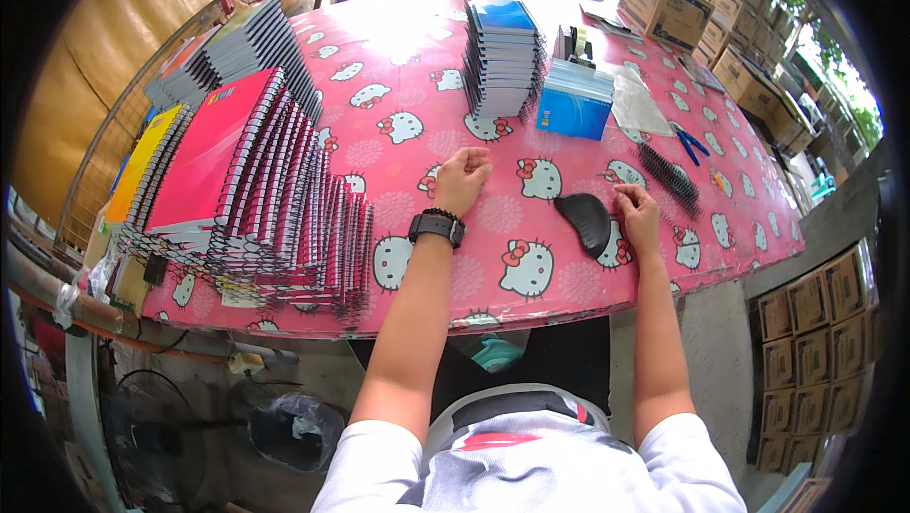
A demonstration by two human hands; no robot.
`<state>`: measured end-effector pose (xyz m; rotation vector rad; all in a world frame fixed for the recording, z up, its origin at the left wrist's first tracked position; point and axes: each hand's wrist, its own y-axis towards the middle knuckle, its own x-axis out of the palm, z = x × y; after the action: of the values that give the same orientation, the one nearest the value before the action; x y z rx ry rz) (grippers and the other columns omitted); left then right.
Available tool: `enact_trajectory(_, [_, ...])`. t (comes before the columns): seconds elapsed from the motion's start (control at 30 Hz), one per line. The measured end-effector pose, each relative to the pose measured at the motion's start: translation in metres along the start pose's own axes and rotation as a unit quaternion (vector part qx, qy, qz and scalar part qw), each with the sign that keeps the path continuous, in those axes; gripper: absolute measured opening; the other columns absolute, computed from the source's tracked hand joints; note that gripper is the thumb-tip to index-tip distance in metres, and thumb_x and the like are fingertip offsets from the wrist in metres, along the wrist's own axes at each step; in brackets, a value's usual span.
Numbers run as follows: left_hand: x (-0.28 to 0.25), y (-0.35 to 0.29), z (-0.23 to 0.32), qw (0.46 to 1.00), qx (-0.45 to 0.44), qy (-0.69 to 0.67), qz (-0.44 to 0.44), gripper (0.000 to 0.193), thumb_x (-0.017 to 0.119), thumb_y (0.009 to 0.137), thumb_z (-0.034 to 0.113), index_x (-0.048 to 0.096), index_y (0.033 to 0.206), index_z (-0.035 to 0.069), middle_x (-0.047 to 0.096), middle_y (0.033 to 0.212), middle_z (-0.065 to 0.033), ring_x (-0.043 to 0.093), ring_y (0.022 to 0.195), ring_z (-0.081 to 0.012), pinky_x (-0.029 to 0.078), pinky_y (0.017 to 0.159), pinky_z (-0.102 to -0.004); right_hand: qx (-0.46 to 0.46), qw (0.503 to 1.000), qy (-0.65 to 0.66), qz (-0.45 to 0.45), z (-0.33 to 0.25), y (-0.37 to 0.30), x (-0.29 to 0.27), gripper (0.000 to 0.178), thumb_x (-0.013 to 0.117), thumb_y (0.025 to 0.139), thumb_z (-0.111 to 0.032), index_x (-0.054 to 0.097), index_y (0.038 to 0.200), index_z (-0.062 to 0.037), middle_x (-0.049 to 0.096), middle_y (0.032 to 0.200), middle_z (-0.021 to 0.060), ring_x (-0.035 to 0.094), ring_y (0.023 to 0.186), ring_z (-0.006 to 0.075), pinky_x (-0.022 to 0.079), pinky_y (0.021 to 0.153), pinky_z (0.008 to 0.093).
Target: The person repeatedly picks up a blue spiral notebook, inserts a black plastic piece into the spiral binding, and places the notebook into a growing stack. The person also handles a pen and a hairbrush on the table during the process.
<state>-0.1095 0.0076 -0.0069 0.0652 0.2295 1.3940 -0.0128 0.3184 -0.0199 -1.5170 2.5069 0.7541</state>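
Observation:
My left hand (462,181), a dark watch and beaded bracelet at its wrist, is held over the middle of the pink patterned table (493,214). Its fingers are curled together and nothing shows in them. My right hand (638,214) is closed in a pinch just right of a black curved pad (586,222); what the fingertips hold, if anything, is too small to make out. Beyond that hand lies a bundle of black spiral binding coils (669,178). Pliers with blue handles (690,143) rest farther right.
Spiral notebooks with red covers (213,153) and yellow covers (142,167) pile high at left, grey stacks (261,53) behind. Blue-covered notebooks (502,58), a blue-covered block (574,115) and a tape dispenser (573,44) stand far ahead. Cardboard boxes (664,6) sit back right.

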Motion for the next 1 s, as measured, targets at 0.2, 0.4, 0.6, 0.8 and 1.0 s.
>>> enact_trajectory(0.2, [0.003,0.001,-0.006,0.999,0.034,-0.02,-0.007,0.025,0.063,0.084,0.007,0.062,0.108,-0.001,0.067,0.094,-0.0071,0.063,0.082,-0.0119,0.05,0.073,-0.0249,-0.002,1.0,0.017,0.024,-0.003,0.001,-0.001,0.015,0.059,0.087,-0.007,0.067,0.097,-0.0002,0.066,0.083,0.0026,0.057,0.074,0.0078,0.046,0.068,0.0236])
enact_trajectory(0.4, [0.038,-0.017,0.026,0.886,0.34,0.313,0.042,0.013,0.063,0.08,0.01,0.066,0.091,0.004,0.067,0.088,-0.0108,0.063,0.082,-0.0271,0.049,0.076,-0.038,-0.22,0.97,-0.034,-0.098,-0.131,-0.003,0.046,0.02,0.063,0.083,-0.01,0.066,0.101,-0.0014,0.067,0.098,0.013,0.063,0.091,0.0238,0.049,0.079,0.0341])
enact_trajectory(0.6, [0.06,-0.043,0.059,0.795,0.458,0.388,-0.086,0.014,0.061,0.079,0.015,0.065,0.09,0.008,0.063,0.087,-0.0107,0.06,0.084,-0.0275,0.045,0.079,-0.0383,-0.351,0.797,-0.214,-0.443,-0.205,-0.042,0.09,0.061,0.078,0.068,-0.022,0.056,0.124,-0.0153,0.062,0.114,0.0103,0.056,0.107,0.0312,0.043,0.09,0.0444])
enact_trajectory(0.8, [0.084,-0.037,0.059,0.808,0.456,0.352,-0.121,0.015,0.058,0.079,0.019,0.064,0.09,0.011,0.058,0.084,-0.0077,0.057,0.085,-0.0243,0.042,0.081,-0.0364,-0.306,0.807,-0.094,-0.496,-0.196,-0.037,0.056,0.081,0.083,0.057,-0.01,0.049,0.13,-0.0162,0.058,0.113,0.0077,0.048,0.107,0.0284,0.04,0.089,0.0435])
enact_trajectory(1.0, [0.1,-0.043,0.068,0.811,0.437,0.365,-0.135,0.015,0.055,0.079,0.023,0.062,0.089,0.014,0.053,0.08,-0.0048,0.053,0.086,-0.021,0.038,0.082,-0.0345,-0.341,0.827,-0.038,-0.446,-0.174,-0.036,0.042,0.077,0.08,0.068,-0.017,0.045,0.136,-0.0107,0.055,0.12,0.0122,0.047,0.111,0.0308,0.036,0.098,0.0422])
